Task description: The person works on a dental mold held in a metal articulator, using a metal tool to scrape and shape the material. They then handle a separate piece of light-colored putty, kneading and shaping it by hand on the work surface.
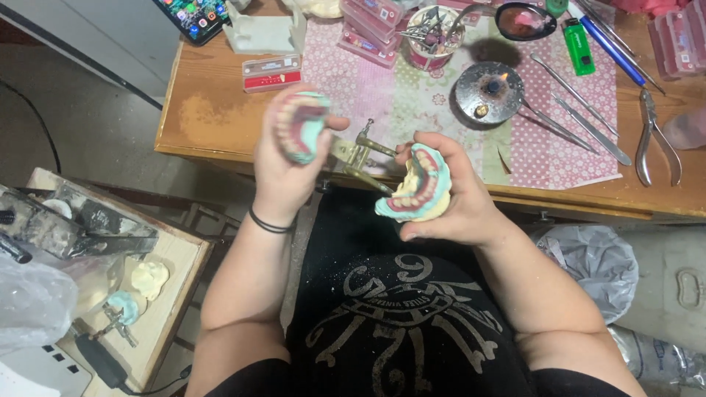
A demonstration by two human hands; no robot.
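While both hands hover at the desk edge (220, 151), left hand (283, 173) grips 1 denture cast (301, 126); right hand (456, 198) cups the other cast (419, 192), brass hinge (362, 156) between them.

upper denture cast (301, 126), lower denture cast (417, 187), hinged apart

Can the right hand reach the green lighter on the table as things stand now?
Probably not at once: the right hand is full, holding a denture model. The green lighter lies uncovered on the mat beyond the burner.
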